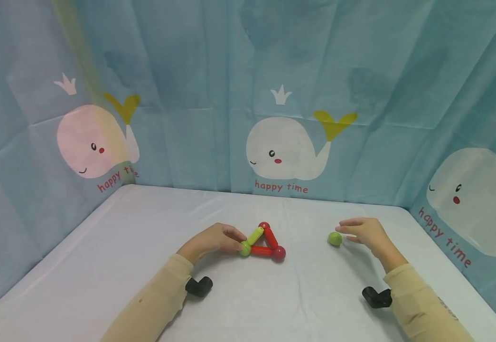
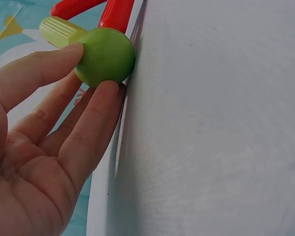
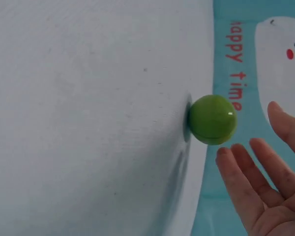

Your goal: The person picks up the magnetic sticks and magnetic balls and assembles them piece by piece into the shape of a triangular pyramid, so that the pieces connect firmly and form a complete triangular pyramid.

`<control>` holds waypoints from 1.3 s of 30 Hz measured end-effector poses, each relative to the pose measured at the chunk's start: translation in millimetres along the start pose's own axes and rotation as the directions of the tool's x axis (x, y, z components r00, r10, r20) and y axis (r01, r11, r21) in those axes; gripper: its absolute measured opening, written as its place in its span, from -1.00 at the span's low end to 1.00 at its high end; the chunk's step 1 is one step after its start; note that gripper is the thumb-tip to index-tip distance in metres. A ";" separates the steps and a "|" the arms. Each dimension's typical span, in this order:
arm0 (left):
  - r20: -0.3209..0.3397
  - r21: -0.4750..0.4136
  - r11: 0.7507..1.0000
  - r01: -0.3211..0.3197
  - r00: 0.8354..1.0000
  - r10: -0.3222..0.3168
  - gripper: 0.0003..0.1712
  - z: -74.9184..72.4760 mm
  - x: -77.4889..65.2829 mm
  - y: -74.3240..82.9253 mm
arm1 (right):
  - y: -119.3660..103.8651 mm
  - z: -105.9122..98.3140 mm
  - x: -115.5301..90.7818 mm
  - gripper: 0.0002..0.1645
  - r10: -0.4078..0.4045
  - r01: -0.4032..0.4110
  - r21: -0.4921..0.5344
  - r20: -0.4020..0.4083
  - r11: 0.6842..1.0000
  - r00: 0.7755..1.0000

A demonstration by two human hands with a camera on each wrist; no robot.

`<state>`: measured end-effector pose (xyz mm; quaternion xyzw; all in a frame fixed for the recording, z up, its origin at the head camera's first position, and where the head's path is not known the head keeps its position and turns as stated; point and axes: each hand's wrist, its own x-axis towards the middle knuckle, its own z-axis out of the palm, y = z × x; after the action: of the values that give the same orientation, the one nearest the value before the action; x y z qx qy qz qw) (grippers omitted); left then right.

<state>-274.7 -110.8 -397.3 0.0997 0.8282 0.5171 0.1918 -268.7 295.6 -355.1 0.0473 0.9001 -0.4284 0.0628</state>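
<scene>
My left hand (image 1: 216, 240) pinches a green ball (image 2: 107, 58) between thumb and fingers. This ball is the left corner of a flat triangle of rods and balls on the table. A yellow-green rod (image 1: 255, 235) runs from it to a red ball (image 1: 264, 225) at the far corner. One red rod (image 1: 262, 251) joins it to a crimson ball (image 1: 279, 253) at the right, and a second red rod (image 1: 270, 238) forms the third side. My right hand (image 1: 366, 233) has its fingers spread beside a loose green ball (image 3: 212, 120), with a small gap between.
White cloth covers the table (image 1: 307, 294). A blue curtain (image 1: 196, 95) with printed whales stands along the back and both sides. Black angular pieces (image 1: 199, 287) (image 1: 377, 298) sit at both sleeves.
</scene>
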 end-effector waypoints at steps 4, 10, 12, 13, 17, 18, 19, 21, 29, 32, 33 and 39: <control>-0.010 0.006 1.000 0.006 1.000 -0.006 -0.67 0.6 -1.0 1.0 | 3.2 -0.7 1.6 -0.29 0.029 -0.030 0.034 0.035 0.999 0.999; -0.025 0.021 1.000 0.016 1.000 -0.016 -0.68 1.1 -1.9 2.0 | 3.4 1.0 3.1 -0.36 0.055 -0.059 0.083 0.049 0.995 0.997; -0.028 0.025 1.000 0.019 0.999 -0.018 -0.68 1.1 -1.8 2.2 | 2.9 2.4 4.2 -0.40 0.059 -0.064 0.099 0.055 0.993 0.997; -0.029 0.024 1.000 0.019 0.999 -0.018 -0.68 1.1 -1.7 2.2 | 2.7 3.4 5.0 -0.41 0.062 -0.067 0.107 0.057 0.992 0.996; -0.029 0.024 1.000 0.019 0.999 -0.019 -0.69 1.1 -1.2 2.0 | 0.9 9.1 7.2 -0.44 0.062 -0.069 0.097 0.074 0.993 0.995; -0.028 0.021 1.000 0.021 0.999 -0.020 -0.69 1.2 -0.8 1.9 | 0.1 10.7 7.5 -0.44 0.061 -0.068 0.085 0.074 0.994 0.995; -0.027 0.019 1.000 0.022 0.999 -0.022 -0.69 1.2 -0.5 1.9 | -0.8 12.2 7.7 -0.45 0.062 -0.067 0.074 0.074 0.995 0.995; -0.028 0.018 1.000 0.026 0.999 -0.025 -0.69 1.3 -0.6 2.1 | -2.7 15.5 8.1 -0.46 0.063 -0.067 0.050 0.069 0.997 0.996; -0.022 0.017 1.000 0.024 0.999 -0.023 -0.68 0.8 -1.5 2.7 | -9.9 28.3 9.3 -0.49 0.055 -0.058 0.056 0.043 0.997 0.998; -0.018 0.022 1.000 0.019 1.000 -0.019 -0.68 -0.2 -2.4 2.6 | -19.0 35.2 8.7 -0.47 0.042 -0.045 0.063 0.044 0.997 0.998; -0.016 0.022 1.000 0.017 1.000 -0.016 -0.67 -0.5 -2.4 2.4 | -23.4 37.5 8.4 -0.46 0.031 -0.034 0.066 0.043 0.997 0.999; -0.004 -0.005 1.000 0.005 1.000 -0.005 -0.67 0.7 -0.1 0.8 | -51.8 52.0 5.5 -0.45 -0.039 0.037 0.063 0.027 0.997 0.999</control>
<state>-274.4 -109.8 -396.8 0.0959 0.8276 0.5187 0.1917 -277.6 222.7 -348.8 0.0263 0.8860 -0.4583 0.0657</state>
